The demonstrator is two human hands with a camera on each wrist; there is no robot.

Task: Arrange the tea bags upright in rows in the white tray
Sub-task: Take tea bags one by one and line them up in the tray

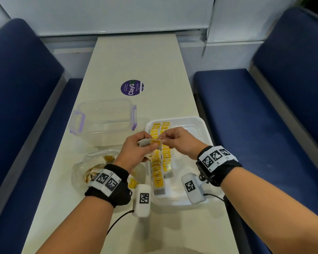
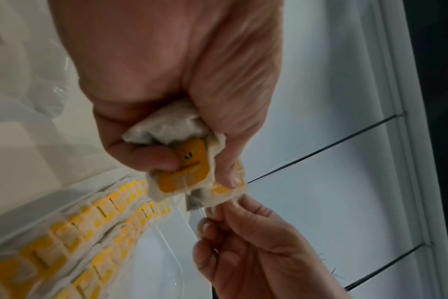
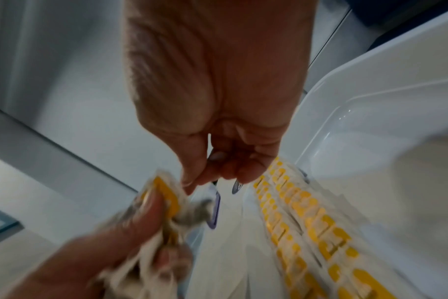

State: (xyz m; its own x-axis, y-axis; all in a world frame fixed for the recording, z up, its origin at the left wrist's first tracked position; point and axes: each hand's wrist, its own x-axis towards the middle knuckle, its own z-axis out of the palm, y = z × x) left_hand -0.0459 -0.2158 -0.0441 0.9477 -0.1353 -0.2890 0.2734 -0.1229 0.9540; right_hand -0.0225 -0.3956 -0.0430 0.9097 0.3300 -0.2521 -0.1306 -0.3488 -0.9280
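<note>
The left hand (image 1: 136, 151) gripped a bunch of tea bags (image 2: 182, 161) above the white tray (image 1: 200, 125), beside its two rows (image 1: 161, 158). The right hand (image 1: 180, 142) pinched a string (image 1: 162, 138). Pulling hard could probably tear off a tag or tangle the strings.

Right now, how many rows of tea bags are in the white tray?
2. One row runs along the white tray's left wall; the other row stands beside it, on its right. The left hand and right hand hide part of each.
</note>
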